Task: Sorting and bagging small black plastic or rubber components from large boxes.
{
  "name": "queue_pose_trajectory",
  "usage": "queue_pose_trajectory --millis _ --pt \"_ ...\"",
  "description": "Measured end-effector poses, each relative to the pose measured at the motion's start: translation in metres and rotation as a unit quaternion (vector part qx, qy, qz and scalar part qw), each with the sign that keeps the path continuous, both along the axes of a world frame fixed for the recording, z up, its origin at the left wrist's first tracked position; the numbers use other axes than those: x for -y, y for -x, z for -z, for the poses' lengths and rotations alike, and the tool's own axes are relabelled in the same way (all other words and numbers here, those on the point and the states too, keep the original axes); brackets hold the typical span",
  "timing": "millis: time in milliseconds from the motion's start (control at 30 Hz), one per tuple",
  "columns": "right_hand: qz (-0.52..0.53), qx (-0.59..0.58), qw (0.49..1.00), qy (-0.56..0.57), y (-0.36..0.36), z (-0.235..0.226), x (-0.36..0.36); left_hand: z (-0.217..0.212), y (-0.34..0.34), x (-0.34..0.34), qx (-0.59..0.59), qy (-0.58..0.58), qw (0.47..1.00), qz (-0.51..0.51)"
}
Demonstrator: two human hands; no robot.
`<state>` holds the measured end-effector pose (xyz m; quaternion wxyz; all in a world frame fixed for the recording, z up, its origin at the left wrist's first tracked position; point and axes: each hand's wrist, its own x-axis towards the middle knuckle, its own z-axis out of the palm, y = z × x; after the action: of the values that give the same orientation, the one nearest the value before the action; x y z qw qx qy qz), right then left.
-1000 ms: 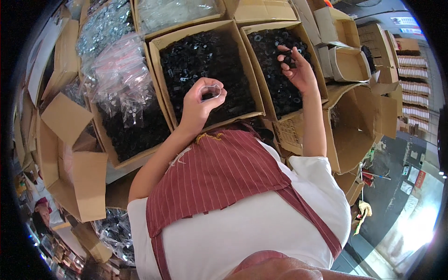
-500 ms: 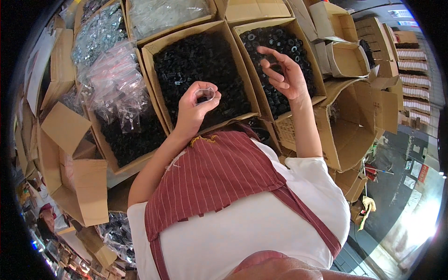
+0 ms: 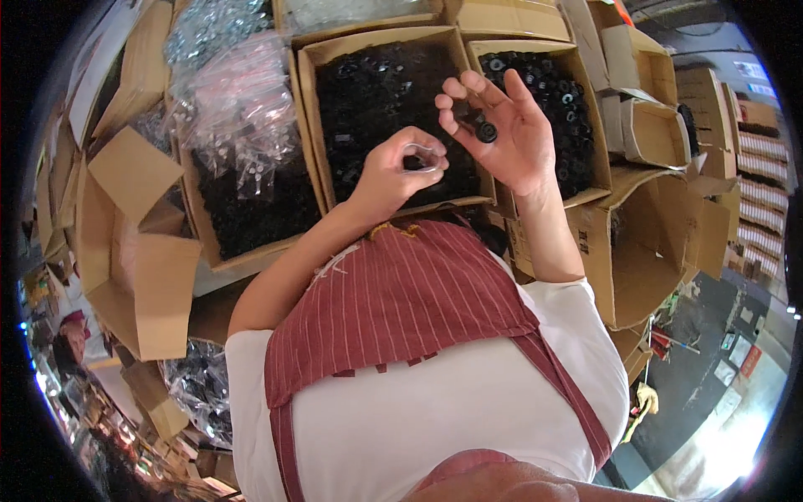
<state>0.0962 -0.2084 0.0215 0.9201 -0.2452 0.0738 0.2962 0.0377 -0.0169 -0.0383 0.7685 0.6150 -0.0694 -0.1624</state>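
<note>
My left hand (image 3: 400, 169) is curled round a small clear plastic bag (image 3: 425, 148), whose mouth shows as a shiny rim between thumb and fingers. Its contents are hidden. To the right, my right hand (image 3: 520, 142) is turned palm up with its fingers bent. On it rests a small round black part (image 3: 486, 131) with a ring-like face. Both hands are above an open carton (image 3: 308, 92) full of small black parts (image 3: 376, 84). Just right of it, another carton (image 3: 595, 109) holds black round parts (image 3: 577, 99) similar to the one in my hand.
At left, clear bags with pinkish edges (image 3: 242, 88) lie over a carton of black pieces (image 3: 259, 217). Bluish clear bags (image 3: 213, 29) are behind them. Open empty-looking boxes (image 3: 648, 243) stand at right, and cardboard flaps (image 3: 167, 289) stick up at left.
My right hand has turned its palm up and come closer to the left one; the black part now shows on it. My left hand keeps the bag. The whole view has shifted.
</note>
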Motion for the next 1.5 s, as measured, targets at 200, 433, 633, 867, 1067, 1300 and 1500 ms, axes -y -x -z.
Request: queue_pose_trajectory --millis 200,433,633,867,1067,1300,1500 --pt "-0.066 0.211 0.972 0.085 0.007 0.007 -0.044 0.004 0.006 -0.001 0.005 0.0 1.0 -0.01" --pt "-0.067 0.296 0.939 0.16 0.019 -0.014 -0.058 0.0 0.006 -0.007 0.143 -0.068 0.984 -0.085" --pt "-0.015 0.651 0.63 0.424 0.005 -0.019 -0.032 -0.007 0.004 -0.017 0.085 -0.032 0.994 -0.059" --pt "-0.009 0.735 0.434 0.521 0.01 -0.02 -0.021 -0.013 0.002 -0.03 0.159 -0.078 0.983 -0.042" --pt "0.016 0.587 0.575 0.569 0.021 -0.015 -0.025 -0.019 0.004 -0.04 0.141 -0.078 0.98 -0.119" --pt "0.005 0.513 0.646 0.565 0.036 -0.013 -0.039 -0.027 0.009 -0.041 0.158 -0.091 0.969 -0.166" --pt "-0.014 0.579 0.593 0.559 0.046 -0.006 -0.043 -0.036 0.014 -0.037 0.289 -0.237 0.914 -0.161"
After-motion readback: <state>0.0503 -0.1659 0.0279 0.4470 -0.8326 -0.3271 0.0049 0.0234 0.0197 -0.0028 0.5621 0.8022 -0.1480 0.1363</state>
